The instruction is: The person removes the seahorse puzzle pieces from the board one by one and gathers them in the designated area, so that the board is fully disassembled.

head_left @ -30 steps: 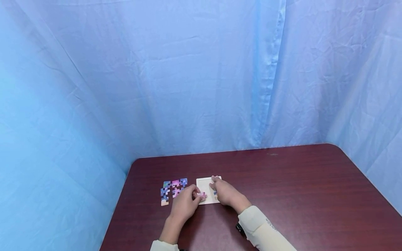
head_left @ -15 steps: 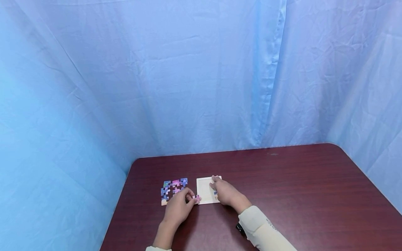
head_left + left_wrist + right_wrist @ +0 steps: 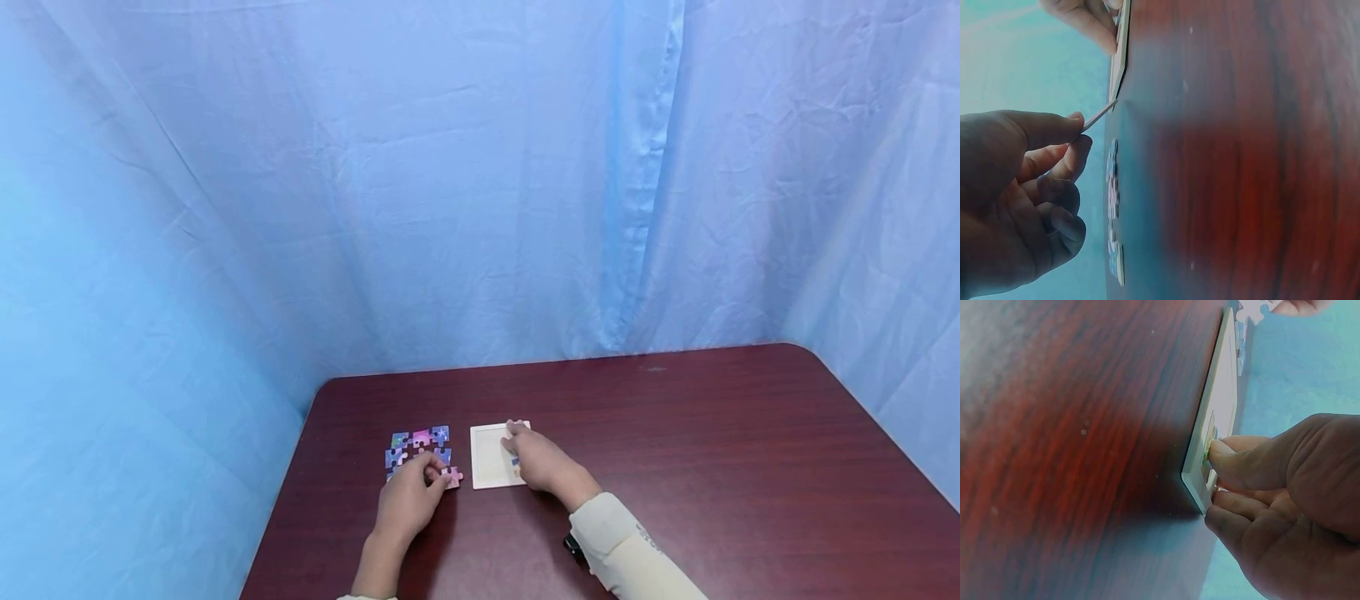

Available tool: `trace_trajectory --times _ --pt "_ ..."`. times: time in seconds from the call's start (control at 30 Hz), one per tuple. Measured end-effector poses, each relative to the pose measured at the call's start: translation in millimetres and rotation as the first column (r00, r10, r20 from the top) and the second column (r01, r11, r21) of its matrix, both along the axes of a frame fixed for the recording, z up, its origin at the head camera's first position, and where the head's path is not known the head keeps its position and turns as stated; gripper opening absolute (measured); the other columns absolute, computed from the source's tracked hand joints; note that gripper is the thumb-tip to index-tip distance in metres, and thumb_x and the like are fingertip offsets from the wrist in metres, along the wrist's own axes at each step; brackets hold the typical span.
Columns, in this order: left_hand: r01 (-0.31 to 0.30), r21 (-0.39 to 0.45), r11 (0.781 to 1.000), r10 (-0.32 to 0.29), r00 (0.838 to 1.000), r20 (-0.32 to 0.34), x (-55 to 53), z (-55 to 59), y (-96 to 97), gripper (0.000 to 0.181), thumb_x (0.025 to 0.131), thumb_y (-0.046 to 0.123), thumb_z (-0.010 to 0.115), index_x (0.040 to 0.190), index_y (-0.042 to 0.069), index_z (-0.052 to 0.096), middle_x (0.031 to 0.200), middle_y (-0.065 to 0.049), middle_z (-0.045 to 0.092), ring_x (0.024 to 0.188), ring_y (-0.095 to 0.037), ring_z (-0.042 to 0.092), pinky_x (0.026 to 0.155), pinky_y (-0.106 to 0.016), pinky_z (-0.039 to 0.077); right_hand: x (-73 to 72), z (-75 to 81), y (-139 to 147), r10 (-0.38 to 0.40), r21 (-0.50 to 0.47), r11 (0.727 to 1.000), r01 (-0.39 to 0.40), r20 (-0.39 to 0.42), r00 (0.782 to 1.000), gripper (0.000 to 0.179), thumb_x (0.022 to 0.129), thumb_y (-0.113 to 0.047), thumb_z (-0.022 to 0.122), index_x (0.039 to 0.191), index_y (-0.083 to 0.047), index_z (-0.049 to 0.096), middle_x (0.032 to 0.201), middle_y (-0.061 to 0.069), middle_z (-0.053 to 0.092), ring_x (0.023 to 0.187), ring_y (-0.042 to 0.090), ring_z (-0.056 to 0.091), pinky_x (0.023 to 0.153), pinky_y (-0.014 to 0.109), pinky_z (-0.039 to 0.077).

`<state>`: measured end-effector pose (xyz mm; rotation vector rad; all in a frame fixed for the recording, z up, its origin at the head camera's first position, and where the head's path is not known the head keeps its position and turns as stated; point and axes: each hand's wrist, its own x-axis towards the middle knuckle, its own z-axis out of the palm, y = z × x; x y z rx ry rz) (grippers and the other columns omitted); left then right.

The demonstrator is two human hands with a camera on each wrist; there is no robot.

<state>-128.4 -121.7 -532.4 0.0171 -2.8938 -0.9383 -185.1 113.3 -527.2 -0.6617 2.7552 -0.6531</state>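
My left hand [image 3: 405, 500] pinches a pink jigsaw piece [image 3: 452, 477] between thumb and fingertips, just left of the tray. In the left wrist view this piece [image 3: 1099, 116] is tilted, seen nearly edge-on. A pale square puzzle tray [image 3: 489, 457] lies flat on the table. My right hand [image 3: 543, 461] holds the tray's right side; in the right wrist view the thumb [image 3: 1225, 456] presses over a jigsaw piece inside the rim, and the other fingers are at the tray's edge. Part of that blue and tan piece [image 3: 516, 468] shows beside the hand.
Several loose blue, pink and purple jigsaw pieces [image 3: 422, 437] lie to the left of the tray, some hidden behind my left hand. The dark red table [image 3: 675, 450] has blue curtains [image 3: 480, 208] behind it and at its sides.
My left hand has drawn the pink jigsaw piece leftwards, from over the tray to beside the loose pieces. The right hand and tray have hardly moved.
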Motion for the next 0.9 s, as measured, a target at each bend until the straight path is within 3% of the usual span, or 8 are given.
trace_trajectory --times 0.3,0.9 --pt "-0.048 -0.042 0.998 0.050 0.998 0.042 1.2 3.5 -14.6 0.011 0.090 0.020 0.080 0.093 0.016 0.070 0.072 0.010 0.061 0.062 -0.007 0.051 0.061 -0.031 0.042 0.2 1.2 0 -0.003 0.006 1.000 0.003 0.019 1.000 0.053 0.091 0.014 0.066 0.143 0.006 0.060 0.166 0.026 0.039 0.157 0.042 0.038 0.124 0.048 0.039" --pt "-0.111 -0.210 0.971 0.123 0.991 0.044 -1.1 7.9 -27.5 0.010 0.092 0.020 0.080 0.094 0.013 0.074 0.074 0.003 0.065 0.066 -0.013 0.057 0.061 -0.038 0.048 0.8 4.5 -1 0.000 0.024 1.000 -0.001 0.032 0.999 0.054 0.092 0.013 0.064 0.145 0.005 0.059 0.168 0.025 0.038 0.158 0.041 0.036 0.124 0.048 0.038"
